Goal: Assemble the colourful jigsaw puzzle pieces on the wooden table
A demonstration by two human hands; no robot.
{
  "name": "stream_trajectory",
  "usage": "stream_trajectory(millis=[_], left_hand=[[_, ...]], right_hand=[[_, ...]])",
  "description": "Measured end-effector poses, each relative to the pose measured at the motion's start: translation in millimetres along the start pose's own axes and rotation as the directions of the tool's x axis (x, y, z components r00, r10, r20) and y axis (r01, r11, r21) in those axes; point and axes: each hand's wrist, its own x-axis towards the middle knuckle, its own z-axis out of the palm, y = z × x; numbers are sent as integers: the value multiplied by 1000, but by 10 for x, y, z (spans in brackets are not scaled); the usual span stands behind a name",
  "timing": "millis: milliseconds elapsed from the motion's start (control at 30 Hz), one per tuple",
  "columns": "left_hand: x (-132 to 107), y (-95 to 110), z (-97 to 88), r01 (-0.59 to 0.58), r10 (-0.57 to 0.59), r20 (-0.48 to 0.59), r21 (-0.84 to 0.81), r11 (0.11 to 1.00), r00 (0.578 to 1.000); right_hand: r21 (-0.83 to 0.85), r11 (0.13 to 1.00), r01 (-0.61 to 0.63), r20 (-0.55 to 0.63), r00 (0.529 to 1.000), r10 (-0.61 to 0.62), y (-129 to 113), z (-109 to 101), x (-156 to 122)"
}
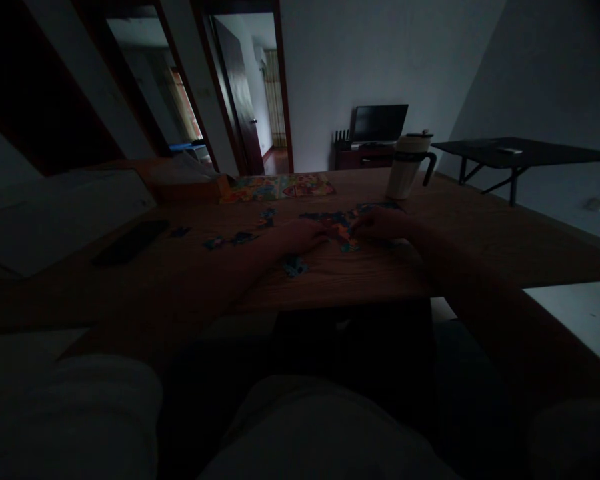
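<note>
Head camera: at the centre of the frame lies a colourful cluster of jigsaw-like pieces (339,230), red and orange in the middle, darker along its upper edge. The left hand (305,235) reaches its left side, fingers bent; the right hand (380,223) is at its right side, fingertips pointing down and inward. The picture is too dim to tell whether either hand grips a piece or merely touches one.

For clean work here, I would steady the cluster with light, flat fingertips, line up edges before pressing, and push straight down rather than sideways, which could buckle joined parts. More light would help in matching colours.

Just below the left hand sits a small pale-blue group (295,267); it is best kept clear of the forearm. Further left lie more loose pieces (230,240), partly near the left forearm. Above centre, a bright printed sheet (280,187) lies flat on the wooden table (535,250). Right of it stands a lidded mug (404,170), near enough to the right hand to merit care. At left are a dark flat object (131,242) and an orange box (187,191).
</note>
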Motion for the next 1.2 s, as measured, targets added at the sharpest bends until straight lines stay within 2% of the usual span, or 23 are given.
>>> stream_trajectory(millis=[267,467,600,833,1067,1200], left_hand=[[-67,-35,-3,42,-43,-30,-11,999,999],[-105,-104,41,135,-143,-100,-81,987,985],[-88,-140,78,123,-132,-110,-87,989,985],[-98,-207,112,80,-96,-157,-109,991,983],[-137,-238,82,82,-103,-152,-140,987,983],[-149,-225,61,115,-133,-149,-123,986,980]], right_hand=[[-22,1000,-2,-30,1000,2,-79,8,-12],[-39,998,-55,-51,997,53,-88,36,8],[-63,994,-93,-36,995,90,-130,23,12],[-119,990,-80,-27,997,77,-189,21,0],[-96,991,-91,1,996,92,-151,35,49],[-82,995,-57,5,998,58,-120,42,47]])
